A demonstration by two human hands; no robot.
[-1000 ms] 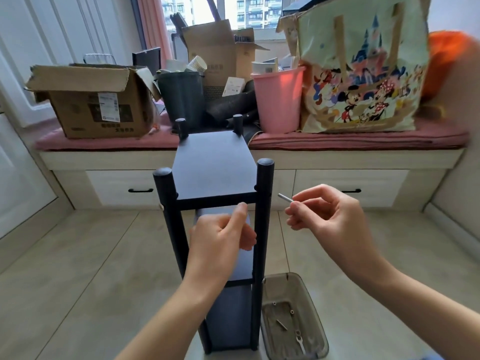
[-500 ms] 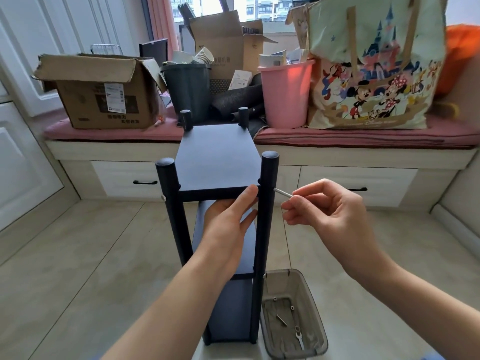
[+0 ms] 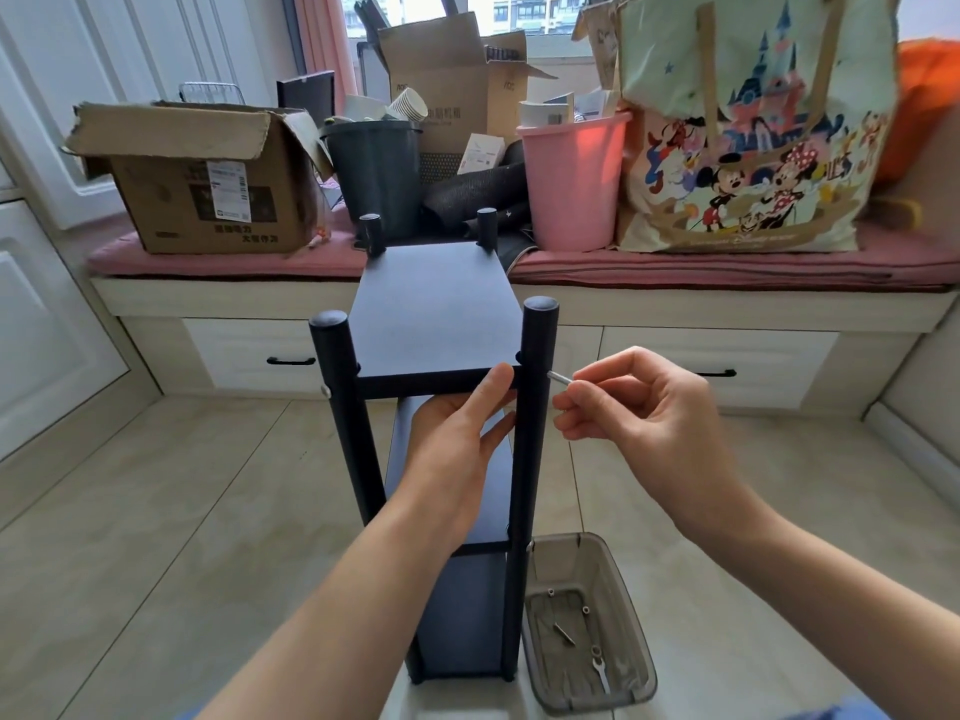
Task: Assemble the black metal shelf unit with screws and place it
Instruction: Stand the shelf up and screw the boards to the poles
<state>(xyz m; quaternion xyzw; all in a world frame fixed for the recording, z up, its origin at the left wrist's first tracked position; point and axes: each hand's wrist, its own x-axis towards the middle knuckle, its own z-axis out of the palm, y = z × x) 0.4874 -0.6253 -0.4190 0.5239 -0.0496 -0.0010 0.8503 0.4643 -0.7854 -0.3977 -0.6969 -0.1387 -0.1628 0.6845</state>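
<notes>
1. A black metal shelf unit [image 3: 434, 324] stands upright on the tiled floor [image 3: 156, 511], in front of a cluttered window seat [image 3: 727, 298]. Four posts and three shelf boards are already joined.
2. The left hand [image 3: 457, 439] reaches under the top shelf board [image 3: 434, 314]. Its thumb lies straight against the board's near edge, and the fingers sit beneath, bracing the board more than gripping it.
3. The right hand [image 3: 639, 407] pinches a small silver screw [image 3: 558, 377] between thumb and forefinger. The screw tip sits at the right side of the near right post [image 3: 535, 387], level with the top board.
4. A screw head [image 3: 325, 390] shows on the near left post, so that corner looks fastened.
5. A clear plastic tray [image 3: 641, 662] sits on the floor just right of the unit's base and holds several loose screws and a small wrench [image 3: 600, 672].
6. Judging by this, assembly is well along. This corner screw is not yet driven in, the spare hardware suggests more fastening, and the unit is still to be placed.
</notes>
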